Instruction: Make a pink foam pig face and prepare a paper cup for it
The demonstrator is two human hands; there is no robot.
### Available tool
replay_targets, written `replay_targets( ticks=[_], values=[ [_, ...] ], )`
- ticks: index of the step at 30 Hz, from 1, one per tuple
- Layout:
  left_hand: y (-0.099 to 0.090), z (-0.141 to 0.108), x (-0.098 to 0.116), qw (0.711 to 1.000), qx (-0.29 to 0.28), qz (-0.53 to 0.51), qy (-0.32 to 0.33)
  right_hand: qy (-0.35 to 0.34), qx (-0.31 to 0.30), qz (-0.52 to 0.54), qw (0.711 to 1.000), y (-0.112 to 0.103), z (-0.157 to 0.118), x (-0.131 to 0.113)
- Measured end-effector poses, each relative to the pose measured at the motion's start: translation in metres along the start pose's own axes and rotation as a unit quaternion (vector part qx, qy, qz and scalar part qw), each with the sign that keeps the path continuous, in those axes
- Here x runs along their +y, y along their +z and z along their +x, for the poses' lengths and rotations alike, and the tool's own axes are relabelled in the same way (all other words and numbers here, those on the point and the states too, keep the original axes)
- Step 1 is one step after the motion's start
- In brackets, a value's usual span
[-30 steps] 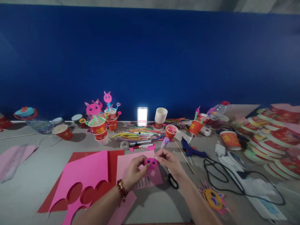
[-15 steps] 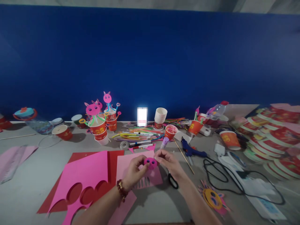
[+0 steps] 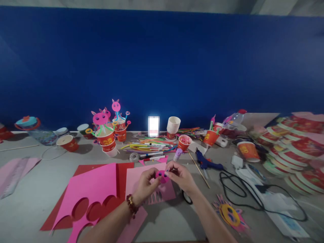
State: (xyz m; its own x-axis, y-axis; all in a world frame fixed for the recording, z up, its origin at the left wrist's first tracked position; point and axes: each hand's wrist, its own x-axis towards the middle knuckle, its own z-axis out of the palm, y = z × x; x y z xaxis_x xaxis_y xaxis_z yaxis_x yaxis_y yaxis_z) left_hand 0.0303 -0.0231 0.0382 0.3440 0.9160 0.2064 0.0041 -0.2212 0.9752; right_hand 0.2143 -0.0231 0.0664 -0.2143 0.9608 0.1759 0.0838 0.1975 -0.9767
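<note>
A small magenta paper disc (image 3: 163,179) with dark oval spots is held up over a light pink sheet (image 3: 133,179). My left hand (image 3: 146,185), with a beaded bracelet at the wrist, pinches the disc's left side between thumb and fingers. The fingers of my right hand (image 3: 181,177) are pressed together at the disc's upper right; whatever they may pinch is too small to make out. Oval cut-outs show in the pink sheet below. Black scissor handles (image 3: 186,198) lie partly hidden beneath my right hand.
Bright pink card (image 3: 95,184) with round holes lies on red card at left. Behind are pipe cleaners (image 3: 149,145), markers, a purple glue stick (image 3: 177,154) and decorated cups (image 3: 106,140). At right lie a blue glue gun (image 3: 209,162), black cable and stacked paper bowls (image 3: 298,148).
My right hand has shifted slightly left, and its fingertips now overlap the disc's right spot. The scissor handles are more covered. My left hand keeps its hold.
</note>
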Motion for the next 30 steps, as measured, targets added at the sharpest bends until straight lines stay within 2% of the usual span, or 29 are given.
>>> replay_targets(
  ticks=[6,10,13,15,18,22,26,30],
  values=[
    [0.0,0.0,0.0,1.0,0.009,-0.014,-0.007,0.023,0.004,-0.004,1.0,0.0,-0.002,-0.001],
    [0.0,0.002,-0.003,0.996,0.049,-0.064,-0.026,0.05,0.004,-0.002,0.999,-0.004,-0.002,0.005],
    [-0.001,0.004,-0.009,0.988,0.082,-0.118,-0.059,0.064,0.006,-0.088,0.994,-0.005,-0.003,0.014],
    [-0.002,0.006,-0.014,0.983,0.102,-0.137,-0.073,0.062,-0.007,-0.209,0.976,-0.004,-0.005,0.021],
    [-0.004,0.008,-0.019,0.977,0.13,-0.147,-0.076,0.054,-0.045,-0.37,0.926,0.002,-0.008,0.026],
    [-0.006,0.009,-0.018,0.974,0.142,-0.156,-0.078,0.074,-0.084,-0.475,0.873,0.014,-0.008,0.024],
    [-0.005,0.01,-0.017,0.974,0.142,-0.161,-0.078,0.098,-0.085,-0.5,0.856,0.022,-0.003,0.021],
    [-0.005,0.01,-0.02,0.974,0.144,-0.161,-0.074,0.101,-0.086,-0.496,0.858,0.023,0.003,0.022]
  ],
)
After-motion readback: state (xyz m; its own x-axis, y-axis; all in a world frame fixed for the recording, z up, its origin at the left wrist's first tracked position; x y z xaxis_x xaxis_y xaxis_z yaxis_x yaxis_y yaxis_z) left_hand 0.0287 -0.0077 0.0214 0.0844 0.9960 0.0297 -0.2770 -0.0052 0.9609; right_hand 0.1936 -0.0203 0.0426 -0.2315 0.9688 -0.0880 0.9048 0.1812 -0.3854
